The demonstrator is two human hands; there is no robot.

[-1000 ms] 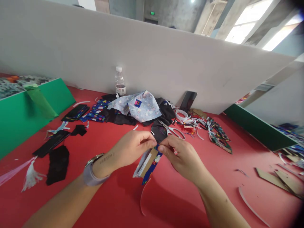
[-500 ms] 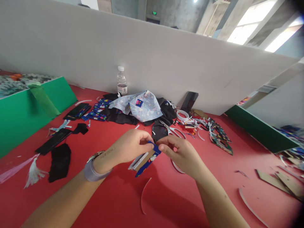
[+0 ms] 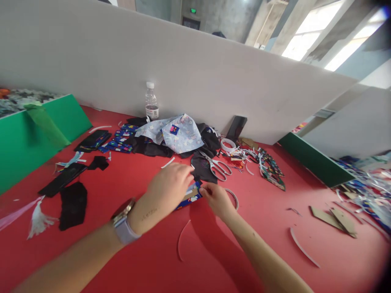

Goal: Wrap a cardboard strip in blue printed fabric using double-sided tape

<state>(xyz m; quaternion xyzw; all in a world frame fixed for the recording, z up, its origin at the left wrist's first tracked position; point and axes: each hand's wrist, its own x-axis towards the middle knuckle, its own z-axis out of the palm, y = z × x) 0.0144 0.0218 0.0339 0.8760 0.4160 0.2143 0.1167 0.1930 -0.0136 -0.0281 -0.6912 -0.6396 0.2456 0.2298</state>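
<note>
Pinching the right end of a blue patterned strip (image 3: 195,198) between thumb and finger, the right hand (image 3: 218,199) sits just beside it; the left hand (image 3: 169,185) curls over the strip's other side, its back hiding much of the piece; motion blur leaves me unable to tell whether the left fingers grip it; the strip, with tan card showing inside, lies between the two hands; dark marks on the left wrist are too smeared to read; beyond, scissors (image 3: 220,167) rest partly on black cloth (image 3: 204,169), and the bottle (image 3: 151,101) by the partition (image 3: 189,77) wears a white label, its print too small to read; compared with half a second ago, the left fingertips have left the strip's upper corner near the right thumb, and the strip lies flatter.
</note>
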